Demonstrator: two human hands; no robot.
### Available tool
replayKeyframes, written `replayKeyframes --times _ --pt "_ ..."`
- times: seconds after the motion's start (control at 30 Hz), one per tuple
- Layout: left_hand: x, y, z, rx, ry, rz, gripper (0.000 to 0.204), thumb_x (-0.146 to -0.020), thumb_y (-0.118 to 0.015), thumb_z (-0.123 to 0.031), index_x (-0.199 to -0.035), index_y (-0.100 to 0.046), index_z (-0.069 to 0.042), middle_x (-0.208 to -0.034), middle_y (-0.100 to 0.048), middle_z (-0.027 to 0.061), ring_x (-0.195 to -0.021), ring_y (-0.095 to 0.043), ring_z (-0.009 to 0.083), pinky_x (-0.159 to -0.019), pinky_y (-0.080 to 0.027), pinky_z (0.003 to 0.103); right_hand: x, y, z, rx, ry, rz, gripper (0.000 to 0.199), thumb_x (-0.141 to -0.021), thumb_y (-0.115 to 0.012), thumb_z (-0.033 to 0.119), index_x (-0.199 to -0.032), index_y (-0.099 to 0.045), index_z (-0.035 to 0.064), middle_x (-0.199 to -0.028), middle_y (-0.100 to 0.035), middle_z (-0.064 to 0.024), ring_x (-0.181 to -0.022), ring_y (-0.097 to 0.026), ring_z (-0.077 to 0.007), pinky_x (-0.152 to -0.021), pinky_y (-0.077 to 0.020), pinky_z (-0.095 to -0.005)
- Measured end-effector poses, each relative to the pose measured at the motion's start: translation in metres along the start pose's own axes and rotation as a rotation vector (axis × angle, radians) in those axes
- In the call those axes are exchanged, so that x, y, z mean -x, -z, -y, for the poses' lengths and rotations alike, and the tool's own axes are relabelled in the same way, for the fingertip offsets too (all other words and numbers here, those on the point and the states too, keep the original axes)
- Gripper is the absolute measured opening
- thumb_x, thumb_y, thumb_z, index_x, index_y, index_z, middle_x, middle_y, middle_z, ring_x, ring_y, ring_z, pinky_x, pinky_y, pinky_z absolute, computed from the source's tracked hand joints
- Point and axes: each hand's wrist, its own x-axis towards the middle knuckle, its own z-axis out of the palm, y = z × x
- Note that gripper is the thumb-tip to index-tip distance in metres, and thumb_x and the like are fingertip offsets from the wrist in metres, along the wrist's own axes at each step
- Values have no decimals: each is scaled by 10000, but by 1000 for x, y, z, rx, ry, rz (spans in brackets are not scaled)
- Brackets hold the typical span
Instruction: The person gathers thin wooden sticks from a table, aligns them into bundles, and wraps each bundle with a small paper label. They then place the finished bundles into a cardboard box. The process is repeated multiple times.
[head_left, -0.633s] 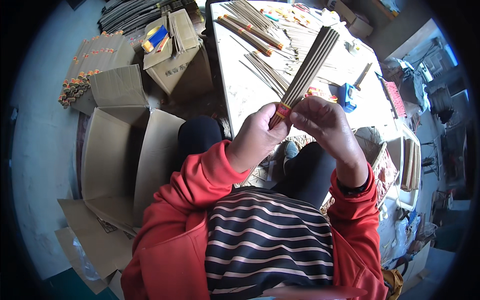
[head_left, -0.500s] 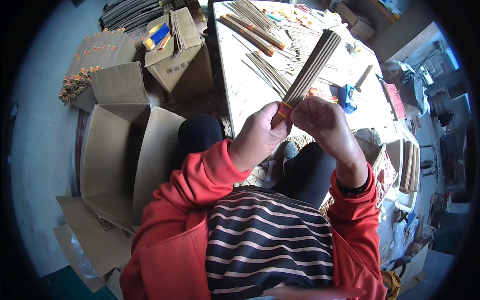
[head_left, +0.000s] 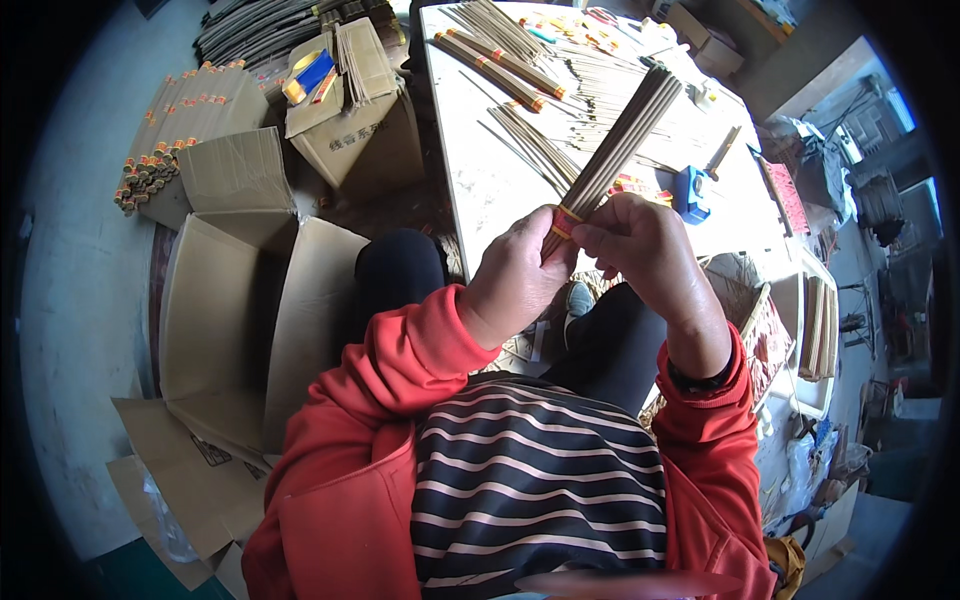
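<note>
Clasping stick bundle (head_left: 622, 142), left hand (head_left: 516, 268) | likely steadying red band (head_left: 563, 226) | right hand (head_left: 640, 235) beside grip; pinch, we can't tell

On the cardboard box (head_left: 375, 165) left of your table (head_left: 480, 205) you see a row of dark characters (head_left: 357, 137). You cannot read the print on the flap (head_left: 170, 440) of the open box (head_left: 312, 300) or the red-and-yellow band (head_left: 564, 223) round your sticks (head_left: 622, 145).

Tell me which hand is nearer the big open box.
Left. The left hand, holding the bundle, is right of the box; the right hand, by the bundle's band, is farther right.
</note>
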Motion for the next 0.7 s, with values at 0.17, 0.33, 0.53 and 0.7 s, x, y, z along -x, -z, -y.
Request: replayKeyframes --times 0.17,0.33,0.53,0.7 --pt "-2 7 -12 220 126 102 99 -868 -519 -53 -954 -527 -3 -668 -470 -28 -559 -401 15 -499 -361 167 -6 -2 -9 -222 48 -59 344 -745 -720 142 -896 -466 -34 -659 -569 -57 -548 -528 -82 -478 -430 -200" --pt "-1 15 -22 491 254 252 147 -888 -507 -119 -980 -510 -4 -676 -486 -23 -531 -427 15 -475 -368 157 -7 0 -17 -383 177 4 385 -736 -733 183 -885 -443 -21 -647 -558 -57 -563 -525 -78 -485 -427 -198" --pt "2 14 -22 623 225 243 312 -937 -435 -315 -933 -513 -13 -673 -506 31 -519 -453 51 -447 -365 173 0 -1 -14 -411 232 -7 367 -735 -734 181 -876 -446 4 -640 -546 -38 -581 -525 -69 -490 -420 -185" --pt "2 14 -31 742 319 217 354 -943 -394 -357 -925 -515 -25 -677 -527 56 -497 -470 79 -416 -371 191 -2 -2 -20 -525 299 60 314 -756 -711 133 -893 -450 24 -678 -561 -27 -601 -545 -66 -499 -418 -175"
